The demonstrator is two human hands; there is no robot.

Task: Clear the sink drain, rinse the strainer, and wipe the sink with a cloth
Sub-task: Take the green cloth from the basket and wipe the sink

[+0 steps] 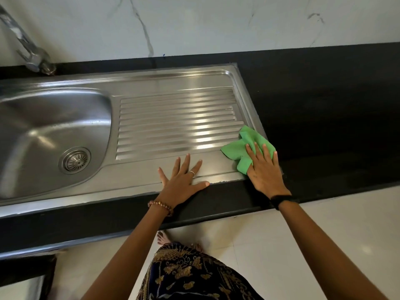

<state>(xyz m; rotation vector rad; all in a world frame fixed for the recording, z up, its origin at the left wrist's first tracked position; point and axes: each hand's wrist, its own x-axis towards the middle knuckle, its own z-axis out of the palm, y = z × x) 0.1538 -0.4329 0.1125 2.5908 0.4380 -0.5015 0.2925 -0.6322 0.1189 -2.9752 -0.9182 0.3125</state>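
A stainless steel sink (pixel 30 131) fills the left, with a round metal strainer (pixel 75 160) seated in its drain. A ribbed steel drainboard (pixel 173 124) extends to the right of the basin. A green cloth (pixel 244 148) lies crumpled at the drainboard's front right corner. My right hand (pixel 263 169) presses flat on the cloth with straight fingers. My left hand (pixel 184 178) rests flat, fingers spread, on the drainboard's front rim.
A chrome tap (pixel 28 50) rises at the back left. Black countertop (pixel 324 115) surrounds the sink and runs right. A white marble wall (pixel 194 22) stands behind. Pale floor tiles (pixel 313 234) and my feet lie below the counter edge.
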